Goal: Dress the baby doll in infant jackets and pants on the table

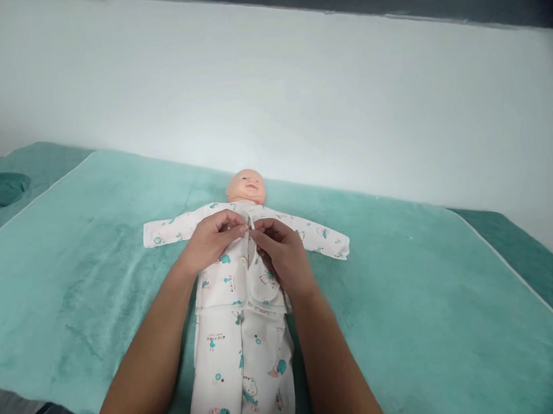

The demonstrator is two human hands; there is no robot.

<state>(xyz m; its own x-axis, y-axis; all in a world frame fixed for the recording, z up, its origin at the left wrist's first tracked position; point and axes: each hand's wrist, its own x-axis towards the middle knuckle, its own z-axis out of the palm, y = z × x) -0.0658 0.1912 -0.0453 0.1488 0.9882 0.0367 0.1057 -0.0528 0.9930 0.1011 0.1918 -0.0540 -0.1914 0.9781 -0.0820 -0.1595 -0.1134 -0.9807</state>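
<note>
A baby doll lies on its back on a teal towel, head away from me and arms spread. It wears a white printed sleepsuit with small teal and pink figures. My left hand pinches the left edge of the suit's front opening at the chest. My right hand pinches the right edge, fingertips meeting the left hand's at the placket. Both hands are closed on the fabric.
The towel covers a darker green padded table that ends at the right and near edges. A white wall stands right behind. A round hole in the table shows at the far left.
</note>
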